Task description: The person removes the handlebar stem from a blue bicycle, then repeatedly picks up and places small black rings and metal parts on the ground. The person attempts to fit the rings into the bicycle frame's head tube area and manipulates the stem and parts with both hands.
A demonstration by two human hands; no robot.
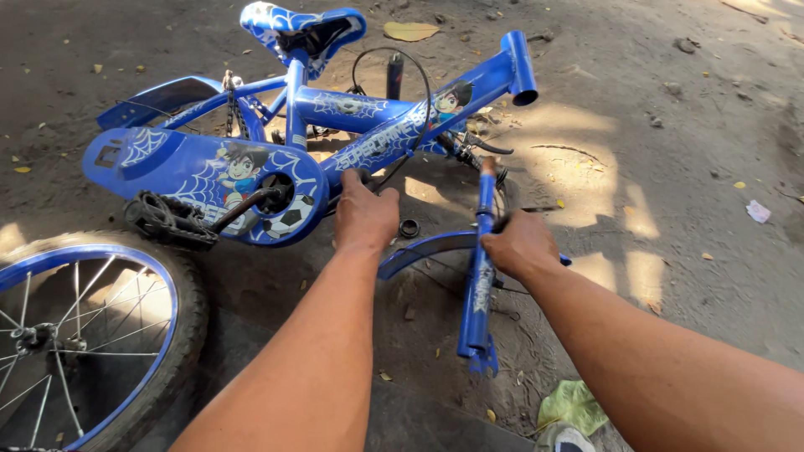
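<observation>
- Two bare hands are shown over a small blue bicycle frame (352,113) that is laid on its side on the dirt ground (687,167), far of centre.
- The left hand (365,213) is pressed against the lower tube of the frame, with its fingers curled down over the tube beside a black cable (419,92); how tightly they are closed cannot be told.
- The right hand (521,244) is closed around a detached blue fork (480,276), which is held roughly upright on the ground just right of the frame.
- A curved blue mudguard (419,249) is seen between the two hands, touching the fork.
- A small black ring (409,228) is seen on the ground just right of the left hand.
- A blue chain guard (201,172) with cartoon print and a black pedal (167,219) are seen at the left.
- A loose wheel (84,335) with a blue rim is laid flat at the near left.
- The saddle (301,25) is found at the far edge.
</observation>
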